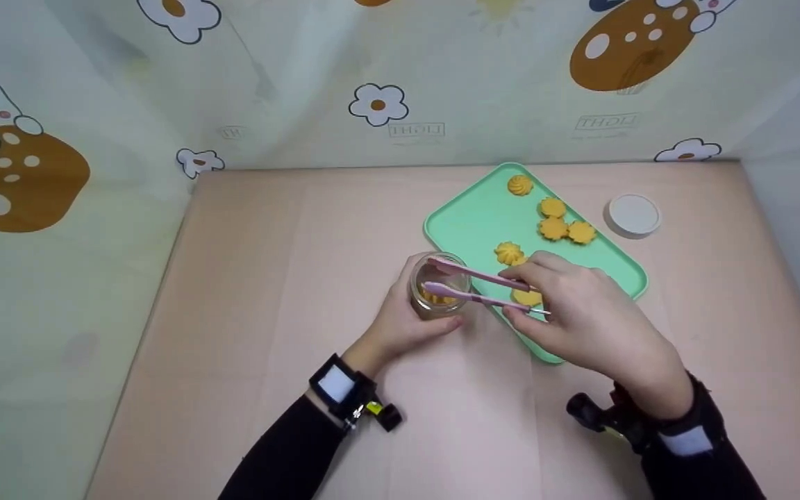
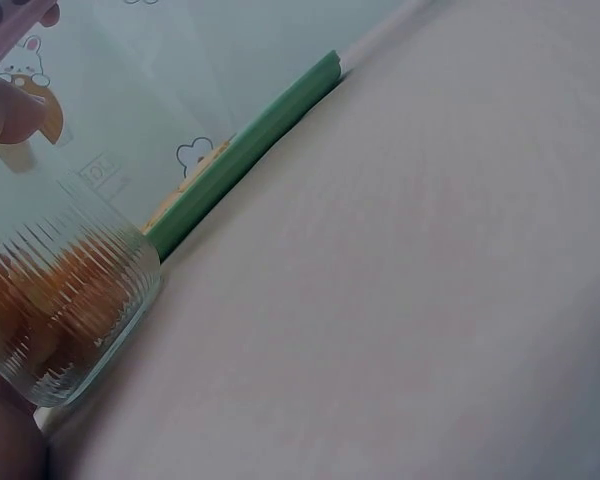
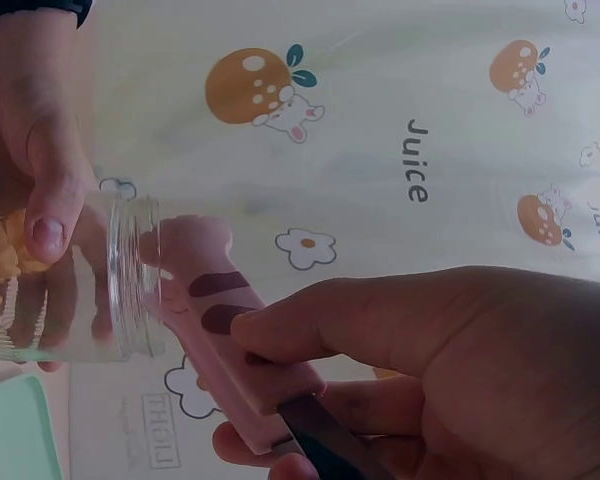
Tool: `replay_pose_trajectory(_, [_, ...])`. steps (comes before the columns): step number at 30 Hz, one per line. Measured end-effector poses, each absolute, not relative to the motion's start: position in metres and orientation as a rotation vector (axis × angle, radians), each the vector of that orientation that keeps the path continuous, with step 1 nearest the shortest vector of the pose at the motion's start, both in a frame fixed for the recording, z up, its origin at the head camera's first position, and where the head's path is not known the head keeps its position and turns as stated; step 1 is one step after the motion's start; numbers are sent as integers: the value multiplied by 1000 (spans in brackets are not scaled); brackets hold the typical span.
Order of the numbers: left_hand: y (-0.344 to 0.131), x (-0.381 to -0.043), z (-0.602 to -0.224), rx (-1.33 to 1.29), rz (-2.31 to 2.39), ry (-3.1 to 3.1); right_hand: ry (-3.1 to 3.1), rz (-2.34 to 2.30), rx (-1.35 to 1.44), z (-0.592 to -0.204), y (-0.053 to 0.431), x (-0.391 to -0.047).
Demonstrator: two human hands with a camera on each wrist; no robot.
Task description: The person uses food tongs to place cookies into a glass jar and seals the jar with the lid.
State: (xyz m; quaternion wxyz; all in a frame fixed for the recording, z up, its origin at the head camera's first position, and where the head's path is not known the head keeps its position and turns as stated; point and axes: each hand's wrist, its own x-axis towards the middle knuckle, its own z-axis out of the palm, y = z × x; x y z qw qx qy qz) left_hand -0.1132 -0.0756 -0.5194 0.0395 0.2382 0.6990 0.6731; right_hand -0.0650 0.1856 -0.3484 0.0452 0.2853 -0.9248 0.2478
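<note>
My left hand (image 1: 394,316) grips a clear ribbed glass jar (image 2: 75,290), its mouth facing up. Yellow-orange cookies (image 1: 436,298) lie in the lower part of the jar. In my right hand (image 1: 591,323) is a pair of pink tongs (image 3: 250,370) with brown stripes, pinched between thumb and fingers. The two tong tips stand apart over the jar's mouth, and no cookie shows between them. Beneath the right hand, a mint-green tray (image 1: 469,215) bears several cookies (image 1: 553,228), some of them partly hidden by the hand.
A round white lid (image 1: 633,215) lies to the right of the tray. The light pinkish table (image 1: 289,278) reaches back to a curtain (image 1: 303,90) printed with flowers and rabbits. The tray's left corner is close beside the jar.
</note>
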Motion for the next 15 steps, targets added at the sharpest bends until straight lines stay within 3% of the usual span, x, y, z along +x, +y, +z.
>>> replay_pose_trajectory(7, [-76, -113, -519, 735, 2031, 2211, -2659, 973, 702, -355, 188, -79])
replay_pose_trajectory(15, [-75, -115, -518, 748, 2045, 2194, -2738, 920, 524, -357, 207, -97])
